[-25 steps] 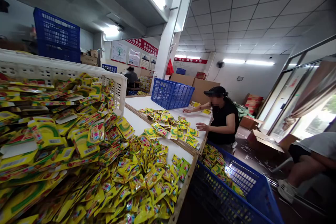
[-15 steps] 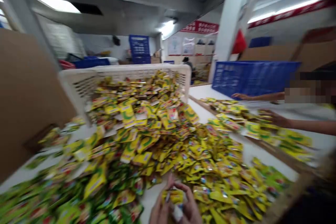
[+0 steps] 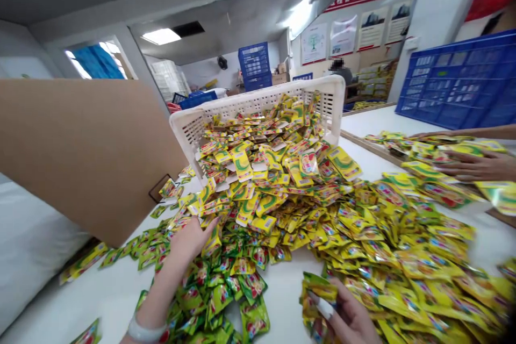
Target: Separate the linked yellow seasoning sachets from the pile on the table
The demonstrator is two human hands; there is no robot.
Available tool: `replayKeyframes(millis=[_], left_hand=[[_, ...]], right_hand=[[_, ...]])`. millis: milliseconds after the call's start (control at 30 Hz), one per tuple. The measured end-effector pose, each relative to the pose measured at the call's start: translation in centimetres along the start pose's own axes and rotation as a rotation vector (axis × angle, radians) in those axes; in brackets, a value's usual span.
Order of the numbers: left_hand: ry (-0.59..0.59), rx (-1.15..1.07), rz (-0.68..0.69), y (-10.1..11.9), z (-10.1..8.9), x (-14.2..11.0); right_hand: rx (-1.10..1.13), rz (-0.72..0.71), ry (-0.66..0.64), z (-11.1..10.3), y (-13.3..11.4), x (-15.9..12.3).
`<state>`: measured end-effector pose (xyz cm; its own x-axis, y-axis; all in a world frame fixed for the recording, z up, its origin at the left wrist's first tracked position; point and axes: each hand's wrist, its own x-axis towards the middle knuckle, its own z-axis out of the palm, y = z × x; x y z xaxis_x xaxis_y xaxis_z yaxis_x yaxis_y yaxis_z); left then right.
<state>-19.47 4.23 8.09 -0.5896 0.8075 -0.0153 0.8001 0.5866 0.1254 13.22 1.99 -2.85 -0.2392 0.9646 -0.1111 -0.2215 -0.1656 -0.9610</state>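
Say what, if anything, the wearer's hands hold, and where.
Right hand: at least one yellow-green sachet, gripped by the side nearest the palm. Left hand: at the yellow cartons; hold cannot be told.

Most fingers of the left hand (image 3: pixel 189 237) are hidden among the yellow boxes (image 3: pixel 242 164), so its grip cannot be told; its forearm leaves at the bottom edge. That edge also crops the right hand (image 3: pixel 350 314), whose fingers partly cover the packets (image 3: pixel 312 287) it holds, their number unclear. The heap hides the white basket's (image 3: pixel 337 110) lower front. A co-worker's hand (image 3: pixel 481 165) is blurred, the arm cut off at right, as is the blue crate (image 3: pixel 459 83). The boxes' small print is unreadable.
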Motion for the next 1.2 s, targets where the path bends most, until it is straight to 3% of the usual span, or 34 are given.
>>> replayKeyframes(millis=[100,267,367,433,500,600,667,767,833,933,1067,1200], left_hand=[[-0.111,0.073,0.11,0.8,1.5,1.4],[-0.225,0.054,0.302,0.4,1.7,0.0],[-0.141,-0.143,0.376,-0.1,1.2,-2.0],[-0.148,-0.411,0.364,0.7,1.2,-4.1],[-0.293,-0.756,0.266,2.4,1.7,-6.4],[-0.62,-1.217,0.131,6.2,3.5,-9.8],[-0.781,-1.387,0.116,8.5,5.1,-11.6],[-0.894,-1.458,0.174,10.8,7.2,-13.2],[-0.949,-1.429,0.253,11.4,8.2,-13.6],[-1.02,-1.405,0.403,11.3,8.9,-13.7],[-0.971,-1.354,0.544,10.5,9.2,-13.6],[-0.889,-1.255,0.607,10.2,9.2,-13.9]], right_hand=[[0.07,-0.04,-0.04,0.5,-0.4,-0.1],[0.065,-0.069,-0.019,-0.3,0.0,-0.1],[0.073,-0.044,-0.034,-0.4,0.2,0.0],[0.104,-0.021,-0.007,-0.3,0.1,0.0],[0.126,-0.007,0.023,-0.1,-0.5,0.0],[0.111,-0.046,0.06,0.0,-2.6,0.1],[0.064,-0.153,0.096,0.2,-4.6,0.0],[-0.099,-0.434,0.105,1.1,-6.9,-0.2],[-0.245,-0.595,0.042,1.7,-7.3,-0.2],[-0.458,-0.656,-0.111,2.2,-6.6,-0.2],[-0.757,-0.522,-0.29,1.9,-6.2,-0.5],[-1.076,-0.334,-0.477,1.8,-8.1,-1.5]])
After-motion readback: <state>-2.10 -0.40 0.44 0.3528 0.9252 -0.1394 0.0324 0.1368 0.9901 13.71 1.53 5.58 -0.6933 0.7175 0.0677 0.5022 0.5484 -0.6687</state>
